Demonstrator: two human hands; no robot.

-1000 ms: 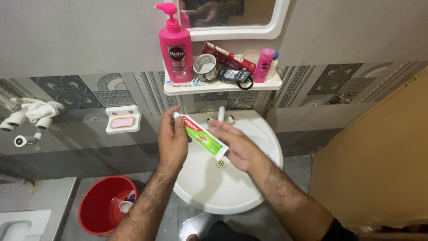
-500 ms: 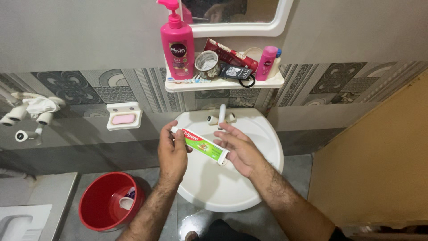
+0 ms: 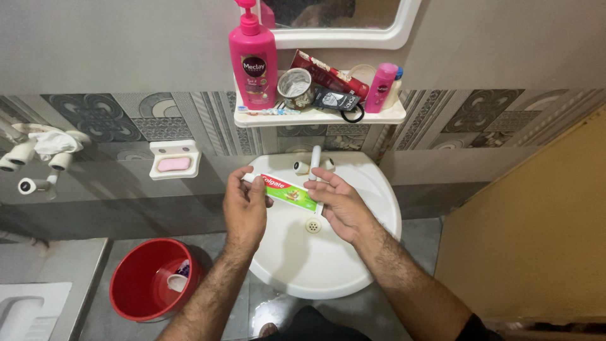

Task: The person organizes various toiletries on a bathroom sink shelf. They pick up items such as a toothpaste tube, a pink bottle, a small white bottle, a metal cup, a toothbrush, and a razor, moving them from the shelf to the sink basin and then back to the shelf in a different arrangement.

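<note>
Fingers of the left hand [image 3: 245, 208] were curled around the cap end of a green and red toothpaste tube [image 3: 289, 191], while the right hand [image 3: 341, 205] pinched its flat tail. That tube hung level above the white basin [image 3: 353, 252], just before the tap [image 3: 314, 163].

Pink pump bottle [image 3: 253, 60] on wall shelf [image 3: 319, 117], red bucket [image 3: 134, 271] below

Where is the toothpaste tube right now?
In the head view, the toothpaste tube is held over the white sink, just below the tap, with the left hand at its cap end and the right hand at its tail.
</note>
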